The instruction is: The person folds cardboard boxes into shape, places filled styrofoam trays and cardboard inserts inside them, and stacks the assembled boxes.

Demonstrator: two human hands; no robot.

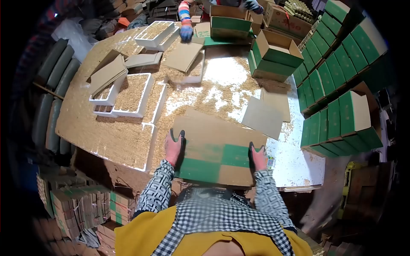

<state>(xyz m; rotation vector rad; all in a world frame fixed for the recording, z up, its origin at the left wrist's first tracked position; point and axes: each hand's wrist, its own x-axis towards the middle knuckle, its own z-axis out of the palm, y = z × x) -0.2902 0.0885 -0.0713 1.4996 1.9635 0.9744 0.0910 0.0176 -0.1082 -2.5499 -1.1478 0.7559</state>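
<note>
A brown and green cardboard box (205,143) lies at the near edge of the table, in front of my body. My left hand (174,147), in a pink glove with dark fingertips, grips its left side with the thumb apart from the fingers. On the opposite side my right hand (258,157), gloved alike, holds the box near its green patch. The fingers under or behind the box are partly hidden. A grey cardboard sheet (262,118) lies just beyond the box to the right, partly over a brown sheet (276,102).
White foam trays (145,96) full of tan loose flakes stand on the littered table (81,102). Cardboard pieces (184,55) lie farther back. Open green boxes (277,53) stand at the far right, beside stacked green boxes (329,77). Across the table is a co-worker's gloved hand (186,32).
</note>
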